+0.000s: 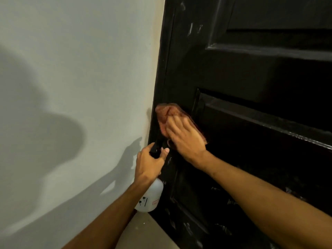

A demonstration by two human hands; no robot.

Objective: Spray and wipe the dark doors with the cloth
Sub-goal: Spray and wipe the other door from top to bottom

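Observation:
A dark panelled door (242,74) fills the right half of the view, with pale smears near its top and bottom. My right hand (186,137) presses a reddish-brown cloth (165,114) flat against the door's left stile, fingers spread over it. Just below and to the left, my left hand (149,162) grips the black head of a white spray bottle (152,196), which hangs downward beside the door's edge.
A pale painted wall (71,87) takes up the left half, crossed by shadows of my arms and head. A strip of beige floor (143,232) shows at the bottom between wall and door.

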